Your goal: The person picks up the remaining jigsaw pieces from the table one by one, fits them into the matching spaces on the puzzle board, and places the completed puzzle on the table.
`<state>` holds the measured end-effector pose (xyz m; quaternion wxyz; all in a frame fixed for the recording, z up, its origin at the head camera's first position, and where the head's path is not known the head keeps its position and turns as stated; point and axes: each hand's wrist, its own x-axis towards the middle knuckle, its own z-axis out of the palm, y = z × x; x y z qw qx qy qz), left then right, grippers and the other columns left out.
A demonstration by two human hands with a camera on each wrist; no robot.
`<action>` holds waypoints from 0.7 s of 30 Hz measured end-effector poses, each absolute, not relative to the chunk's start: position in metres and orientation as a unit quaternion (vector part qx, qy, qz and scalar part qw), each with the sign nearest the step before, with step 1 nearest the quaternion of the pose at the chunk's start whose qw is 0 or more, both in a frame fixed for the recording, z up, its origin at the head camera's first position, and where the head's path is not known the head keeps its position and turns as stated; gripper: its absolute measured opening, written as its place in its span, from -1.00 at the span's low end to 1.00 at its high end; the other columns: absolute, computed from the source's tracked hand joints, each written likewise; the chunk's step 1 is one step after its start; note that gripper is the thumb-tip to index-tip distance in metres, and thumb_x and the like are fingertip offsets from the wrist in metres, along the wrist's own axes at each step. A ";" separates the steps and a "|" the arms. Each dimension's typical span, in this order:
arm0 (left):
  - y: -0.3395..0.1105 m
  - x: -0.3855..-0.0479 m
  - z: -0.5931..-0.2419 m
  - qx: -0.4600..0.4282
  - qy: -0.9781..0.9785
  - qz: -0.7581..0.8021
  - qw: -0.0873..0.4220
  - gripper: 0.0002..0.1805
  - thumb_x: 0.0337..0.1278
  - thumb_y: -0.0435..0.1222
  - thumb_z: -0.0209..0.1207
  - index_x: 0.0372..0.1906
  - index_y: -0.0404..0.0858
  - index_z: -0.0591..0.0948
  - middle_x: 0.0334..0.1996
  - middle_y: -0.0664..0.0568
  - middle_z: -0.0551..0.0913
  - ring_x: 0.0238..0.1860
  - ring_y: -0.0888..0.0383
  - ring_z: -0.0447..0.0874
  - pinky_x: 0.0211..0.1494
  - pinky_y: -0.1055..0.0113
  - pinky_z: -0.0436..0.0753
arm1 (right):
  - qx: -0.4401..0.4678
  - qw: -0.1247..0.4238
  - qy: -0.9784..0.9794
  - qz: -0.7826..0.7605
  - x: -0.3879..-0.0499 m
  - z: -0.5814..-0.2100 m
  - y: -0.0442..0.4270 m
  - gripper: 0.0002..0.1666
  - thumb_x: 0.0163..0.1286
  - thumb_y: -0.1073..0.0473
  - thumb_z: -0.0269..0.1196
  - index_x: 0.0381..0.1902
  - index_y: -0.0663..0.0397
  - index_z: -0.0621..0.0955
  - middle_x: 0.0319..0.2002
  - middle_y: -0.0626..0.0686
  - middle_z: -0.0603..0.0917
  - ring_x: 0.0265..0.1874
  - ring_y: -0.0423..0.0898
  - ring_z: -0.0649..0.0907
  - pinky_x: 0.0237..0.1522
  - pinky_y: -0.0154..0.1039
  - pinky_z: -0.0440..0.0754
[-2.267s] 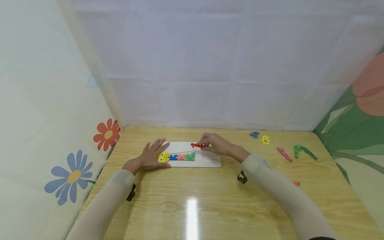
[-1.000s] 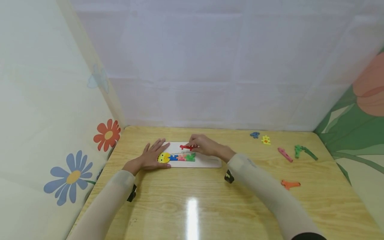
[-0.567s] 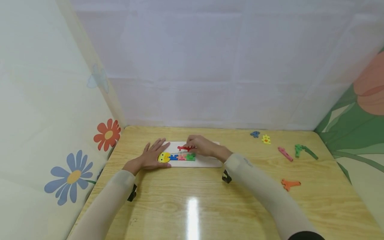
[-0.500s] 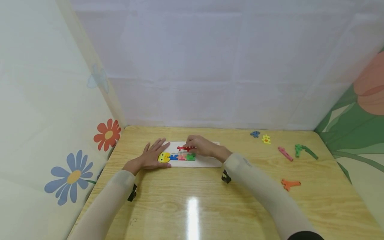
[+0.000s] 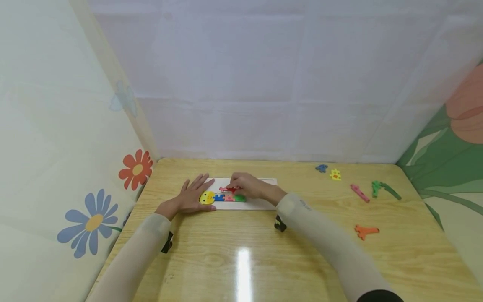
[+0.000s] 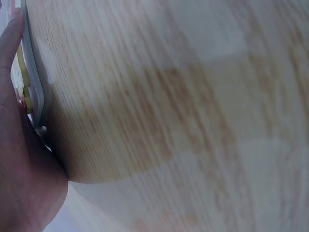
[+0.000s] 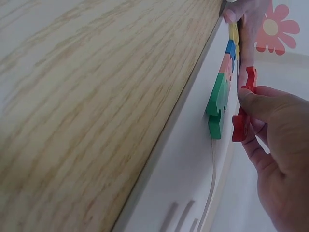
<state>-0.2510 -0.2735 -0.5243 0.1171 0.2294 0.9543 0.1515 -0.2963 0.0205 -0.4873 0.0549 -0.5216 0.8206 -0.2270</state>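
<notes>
A white puzzle board (image 5: 264,204) lies on the table. Along it runs a joined row: a yellow face piece (image 5: 207,198), then blue (image 5: 219,198), pink (image 5: 229,197) and green (image 7: 218,99) puzzle pieces. My left hand (image 5: 191,198) rests spread on the board's left end, its thumb along the front edge, beside the face. The left wrist view shows mostly wood and part of that hand (image 6: 24,169). Between thumb and fingers my right hand (image 5: 250,186) pinches a red puzzle piece (image 7: 240,126), held just behind the row and apart from the green piece in the right wrist view.
Loose puzzle pieces lie to the right on the wooden table (image 5: 211,247): blue (image 5: 321,168), yellow (image 5: 335,175), pink (image 5: 360,193), a green one (image 5: 376,188) beside a long green one (image 5: 391,191), and orange (image 5: 366,231). White cloth (image 5: 226,84) hangs behind the table.
The right hand has carried the red puzzle piece leftward and, lately, slightly nearer to the row. As that arm moved, the orange piece came fully into sight. My left hand has stayed in place.
</notes>
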 end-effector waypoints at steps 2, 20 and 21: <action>-0.273 -0.251 -0.524 0.230 0.954 0.154 0.117 0.24 0.17 0.43 0.23 0.74 -0.12 0.02 0.74 -0.19 -0.18 0.72 -0.27 -0.32 0.59 -0.48 -0.32 | -0.526 0.058 0.819 -0.225 -0.295 -0.486 0.018 -0.64 0.46 0.31 0.39 0.19 0.23 0.74 -0.05 0.10 0.70 -0.09 -0.06 0.67 0.04 -0.29 0.68; -0.273 -0.249 -0.522 0.231 0.954 0.150 0.115 0.21 0.21 0.37 0.26 0.75 -0.13 0.02 0.74 -0.19 -0.18 0.73 -0.25 -0.33 0.60 -0.48 -0.29 | -0.543 0.056 0.814 -0.197 -0.296 -0.491 0.005 -0.65 0.49 0.32 0.37 0.19 0.21 0.75 -0.05 0.12 0.71 -0.09 -0.06 0.69 0.05 -0.21 0.70; -0.273 -0.249 -0.522 0.231 0.955 0.148 0.115 0.22 0.21 0.38 0.26 0.75 -0.12 0.01 0.74 -0.19 -0.18 0.73 -0.25 -0.33 0.60 -0.48 -0.29 | -0.542 0.058 0.815 -0.195 -0.296 -0.491 0.005 -0.65 0.49 0.32 0.36 0.20 0.21 0.74 -0.04 0.12 0.71 -0.08 -0.06 0.69 0.06 -0.20 0.70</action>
